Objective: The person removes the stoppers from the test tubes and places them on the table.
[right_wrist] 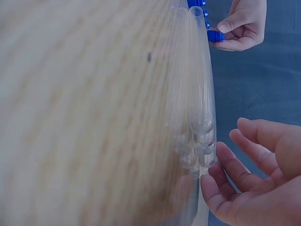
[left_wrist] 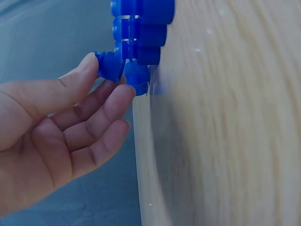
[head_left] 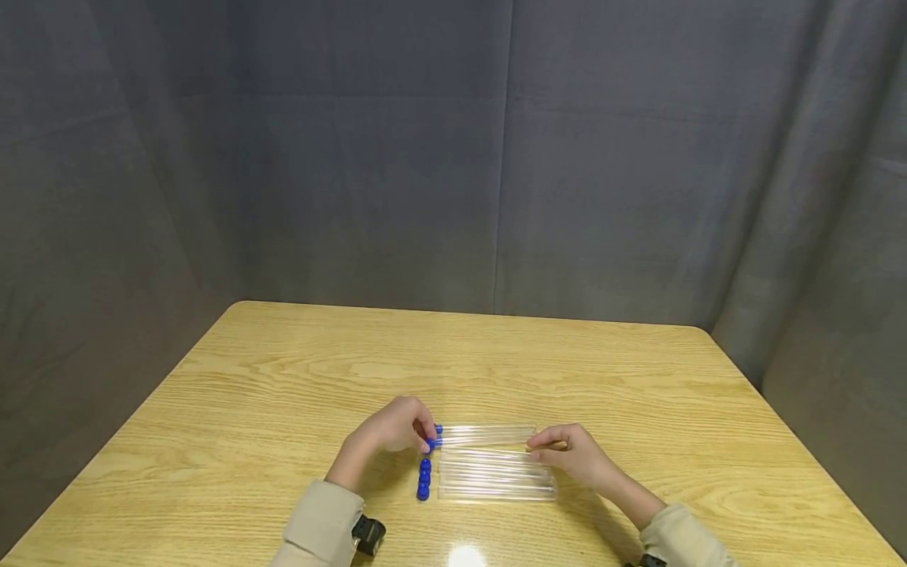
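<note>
My left hand point(head_left: 397, 427) pinches a small blue cap point(left_wrist: 111, 66) between thumb and fingers, just left of the tubes. Beside it, several blue caps point(head_left: 424, 479) stand in a short row on the table. Clear test tubes point(head_left: 496, 476) lie side by side, their open ends toward the left hand. At the far side of this group, tubes with blue caps point(head_left: 438, 430) on their ends lie slightly apart. My right hand point(head_left: 577, 455) is at the tubes' rounded ends point(right_wrist: 203, 146), fingers loosely bent and thumb apart; whether a fingertip touches a tube I cannot tell.
The light wood-grain table point(head_left: 319, 354) has rounded far corners. Behind it and at both sides hang dark grey curtains point(head_left: 383, 157). A black wrist camera point(head_left: 369, 535) sits at the left sleeve's cuff. Light glares off the tabletop near the front.
</note>
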Motion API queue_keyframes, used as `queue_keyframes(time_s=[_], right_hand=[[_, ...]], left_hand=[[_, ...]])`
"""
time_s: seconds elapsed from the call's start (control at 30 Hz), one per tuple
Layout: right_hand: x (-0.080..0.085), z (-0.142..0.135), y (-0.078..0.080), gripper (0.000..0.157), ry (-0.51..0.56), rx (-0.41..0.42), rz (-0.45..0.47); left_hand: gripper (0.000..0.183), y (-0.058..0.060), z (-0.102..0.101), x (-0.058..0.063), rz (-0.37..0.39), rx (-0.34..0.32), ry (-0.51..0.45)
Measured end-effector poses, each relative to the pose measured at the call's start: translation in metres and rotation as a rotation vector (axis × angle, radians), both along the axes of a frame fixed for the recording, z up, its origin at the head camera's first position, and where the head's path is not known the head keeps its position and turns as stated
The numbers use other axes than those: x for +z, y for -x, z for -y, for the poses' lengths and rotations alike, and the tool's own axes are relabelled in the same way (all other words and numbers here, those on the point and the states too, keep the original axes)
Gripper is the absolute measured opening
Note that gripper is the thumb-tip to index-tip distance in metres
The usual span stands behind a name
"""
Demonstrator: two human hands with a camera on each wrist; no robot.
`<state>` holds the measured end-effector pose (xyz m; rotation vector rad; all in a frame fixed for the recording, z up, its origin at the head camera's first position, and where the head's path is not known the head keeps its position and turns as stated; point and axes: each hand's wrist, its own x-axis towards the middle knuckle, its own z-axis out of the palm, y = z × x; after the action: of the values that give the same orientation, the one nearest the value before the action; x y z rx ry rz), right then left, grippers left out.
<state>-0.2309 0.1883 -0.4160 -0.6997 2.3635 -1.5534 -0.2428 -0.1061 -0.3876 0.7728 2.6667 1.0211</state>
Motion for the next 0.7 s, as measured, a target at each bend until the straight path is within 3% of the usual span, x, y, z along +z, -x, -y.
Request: queue_keyframes(time_s=[0.7], right_hand=[[0.0001, -0.0016, -0.0003, 0.02, 0.008, 0.009, 0.009]], left_hand=[[0.013, 0.0003, 0.0001, -0.0049, 0.033, -0.003, 0.018]])
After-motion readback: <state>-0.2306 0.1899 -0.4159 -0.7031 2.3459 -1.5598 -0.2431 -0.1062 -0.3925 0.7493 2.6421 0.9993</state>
